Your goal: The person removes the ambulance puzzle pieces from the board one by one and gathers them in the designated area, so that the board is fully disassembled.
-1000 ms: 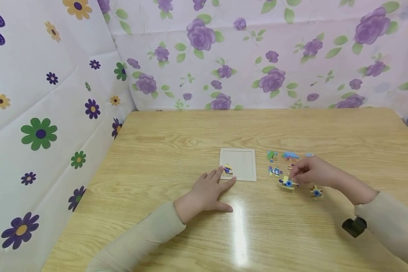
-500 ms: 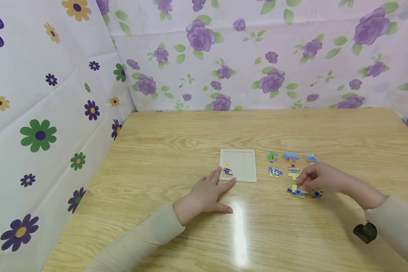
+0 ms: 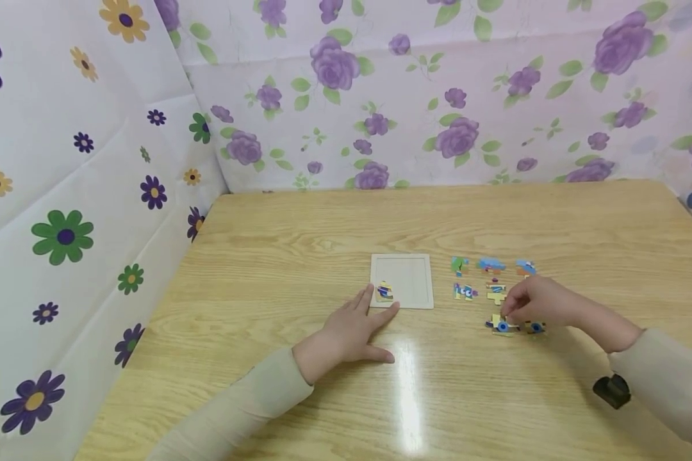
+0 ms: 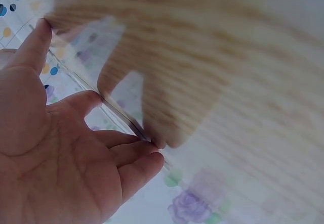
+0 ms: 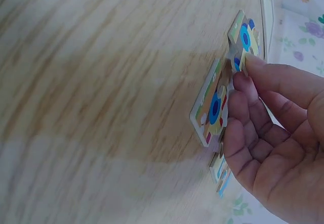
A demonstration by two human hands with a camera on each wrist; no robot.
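Note:
My right hand [image 3: 541,302] pinches a jigsaw puzzle piece [image 3: 502,324] with a blue wheel printed on it. In the right wrist view, thumb and finger meet on this wheel piece [image 5: 244,41], right beside another wheel piece [image 5: 213,105] on the table. My left hand [image 3: 346,330] lies with spread fingers at the lower left corner of a pale square puzzle tray [image 3: 403,257]. Its fingertips touch the tray's edge, on either side of a yellow and purple piece [image 3: 384,291] in that corner. The left wrist view shows the hand's [image 4: 66,148] fingers against the reflective tabletop.
Right of the tray lie several more pieces, among them a green tree piece [image 3: 459,266], a blue piece [image 3: 491,264] and one with eyes [image 3: 464,292]. My right hand partly covers this group. Flowered cloth [image 3: 334,115] stands behind the wooden table [image 3: 300,230].
My right hand has carried the wheel piece a little right and nearer to me, beside the other wheel piece; over the last half second it barely moves. The left hand stays at the tray.

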